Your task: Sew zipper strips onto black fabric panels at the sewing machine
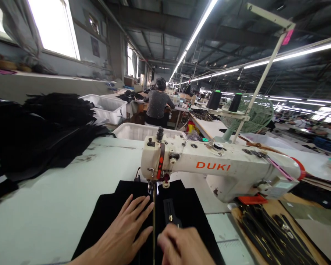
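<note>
My hands were both over the black cloth, which lay on the pale counter [49,217] in front of me, its far edge up at the sewing machine [182,160]. My left hand [127,224] was laid flat on the cloth's [107,211] left half, fingers spread, their tips pointing toward the presser foot [150,188]. My right hand [186,243] was curled above the right half, nearer to me; it was blurred, and I cannot tell whether its fingers pinched anything.

Between my hands ran the zip [154,200], a narrow brass-coloured line reaching from the presser foot down toward me, with my left fingertips just beside it. A dark tab [168,209] with a gold-coloured slider [170,218] lay on the right half, just beyond my right knuckles.

To the left, a heap of black pieces [57,114] was piled on the counter. To the right of the machine, more black zips [264,232] lay bunched together. Beyond the machine stood a white bin [127,129], and farther off sat a co-worker [157,105], back toward me.
</note>
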A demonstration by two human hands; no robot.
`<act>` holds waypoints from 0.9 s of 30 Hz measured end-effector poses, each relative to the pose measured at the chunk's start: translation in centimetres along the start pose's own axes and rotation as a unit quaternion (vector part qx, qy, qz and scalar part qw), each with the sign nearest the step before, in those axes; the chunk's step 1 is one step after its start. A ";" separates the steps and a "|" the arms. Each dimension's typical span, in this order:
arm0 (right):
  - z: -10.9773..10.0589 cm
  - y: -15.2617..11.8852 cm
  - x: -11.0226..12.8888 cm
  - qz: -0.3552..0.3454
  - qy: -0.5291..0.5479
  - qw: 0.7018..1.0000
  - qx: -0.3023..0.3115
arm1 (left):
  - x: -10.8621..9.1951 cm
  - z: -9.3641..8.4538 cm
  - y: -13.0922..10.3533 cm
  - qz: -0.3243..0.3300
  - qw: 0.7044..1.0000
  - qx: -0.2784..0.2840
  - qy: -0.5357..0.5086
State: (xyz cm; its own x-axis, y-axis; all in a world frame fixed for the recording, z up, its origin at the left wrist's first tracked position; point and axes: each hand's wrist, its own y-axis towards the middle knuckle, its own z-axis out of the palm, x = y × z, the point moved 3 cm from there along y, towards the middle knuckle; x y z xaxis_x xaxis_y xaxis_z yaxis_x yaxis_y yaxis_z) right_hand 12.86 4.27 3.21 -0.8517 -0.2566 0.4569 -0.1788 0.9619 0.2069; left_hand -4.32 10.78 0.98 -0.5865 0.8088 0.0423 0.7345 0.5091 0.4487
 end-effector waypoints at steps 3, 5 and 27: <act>-2.2 3.1 -1.1 -0.130 -0.034 0.989 -0.059 | -0.2 -0.6 0.0 -0.006 1.000 -0.005 0.017; -1.6 4.2 -1.9 -0.218 -0.073 0.971 -0.064 | -0.3 -1.2 0.2 0.001 0.999 -0.013 0.034; 2.2 6.5 -2.4 -0.230 -0.050 0.940 -0.245 | 2.4 0.1 -0.5 0.053 0.996 -0.037 0.064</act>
State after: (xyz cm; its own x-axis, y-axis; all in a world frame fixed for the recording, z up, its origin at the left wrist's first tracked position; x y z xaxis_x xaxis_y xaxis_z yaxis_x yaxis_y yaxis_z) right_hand 12.70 11.33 1.54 -0.7860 -0.6015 0.1427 -0.3125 0.5858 0.7478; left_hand -6.08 12.52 0.76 -0.5488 0.8105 0.2045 0.7704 0.3954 0.5002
